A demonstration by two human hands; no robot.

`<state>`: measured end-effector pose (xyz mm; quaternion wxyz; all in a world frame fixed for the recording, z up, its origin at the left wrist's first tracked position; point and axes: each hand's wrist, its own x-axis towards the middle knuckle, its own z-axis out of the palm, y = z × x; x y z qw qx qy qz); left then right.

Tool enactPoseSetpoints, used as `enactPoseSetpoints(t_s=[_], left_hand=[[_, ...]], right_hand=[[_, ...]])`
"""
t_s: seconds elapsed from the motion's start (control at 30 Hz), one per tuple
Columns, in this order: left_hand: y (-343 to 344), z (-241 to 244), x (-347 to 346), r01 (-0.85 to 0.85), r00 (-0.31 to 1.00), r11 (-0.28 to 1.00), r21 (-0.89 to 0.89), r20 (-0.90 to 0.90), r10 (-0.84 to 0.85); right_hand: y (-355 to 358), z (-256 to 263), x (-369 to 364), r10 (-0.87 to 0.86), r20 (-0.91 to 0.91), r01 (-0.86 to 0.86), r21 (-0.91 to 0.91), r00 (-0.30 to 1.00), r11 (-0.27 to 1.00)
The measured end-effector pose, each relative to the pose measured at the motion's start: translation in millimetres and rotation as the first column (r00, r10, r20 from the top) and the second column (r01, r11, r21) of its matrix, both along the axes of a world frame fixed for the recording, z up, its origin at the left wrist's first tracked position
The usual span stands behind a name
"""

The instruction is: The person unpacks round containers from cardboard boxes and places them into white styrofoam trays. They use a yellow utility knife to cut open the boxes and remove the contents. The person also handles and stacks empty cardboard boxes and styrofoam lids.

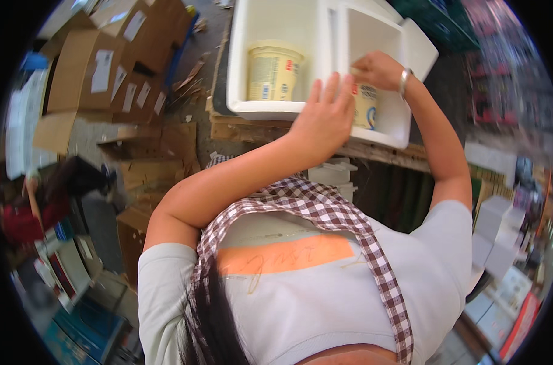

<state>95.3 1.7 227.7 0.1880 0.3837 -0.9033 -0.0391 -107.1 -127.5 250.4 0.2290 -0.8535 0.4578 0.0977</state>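
Note:
Two white foam boxes stand side by side before me. A pale yellow printed tub (274, 73) sits upright in the left foam box (267, 107). Another pale yellow tub (365, 107) is inside the right foam box (386, 138), partly covered by my hands. My right hand (380, 70), with a silver bangle at the wrist, reaches into that box and grips the tub near its top edge. Stretched across the boxes' adjoining walls, my left hand (326, 114) has its fingers extended beside the second tub and holds nothing. Its fingers hide part of the tub's near side.
White foam pieces (420, 50) lie behind the right box, near a dark green crate (440, 23). Cardboard boxes (87, 73) are stacked at left. A person (34, 210) is at far left. White containers (331, 172) stand below the table's wooden edge (386, 153).

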Motion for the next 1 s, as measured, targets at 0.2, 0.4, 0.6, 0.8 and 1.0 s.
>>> enactPoseSetpoints(t_s=[0.2,0.4,0.6,0.8,1.0], left_hand=[[15,-10,-7,-0.111,0.974,0.983,-0.146,-0.212,0.078],[35,21,71,0.002,0.820,0.984,-0.177,-0.563,-0.103],[132,-30,345,-0.777,0.330,0.615,0.136,-0.744,0.582],[369,-182,570,-0.572,-0.387,-0.621,0.536,0.491,0.780],[402,-357,609,-0.080,-0.574,-0.634,0.769,0.485,0.660]], right_hand=[[-10,-19,-21,0.033,-0.090,-0.042,-0.091,0.995,0.995],[-12,8,-10,0.101,-0.268,-0.101,0.014,0.958,0.995],[-36,123,-30,-0.395,-0.059,0.353,-0.343,0.917,0.870],[15,179,146,-0.473,0.273,0.518,-0.121,0.838,0.847],[81,159,415,0.185,-0.074,-0.198,-0.238,0.980,0.951]])
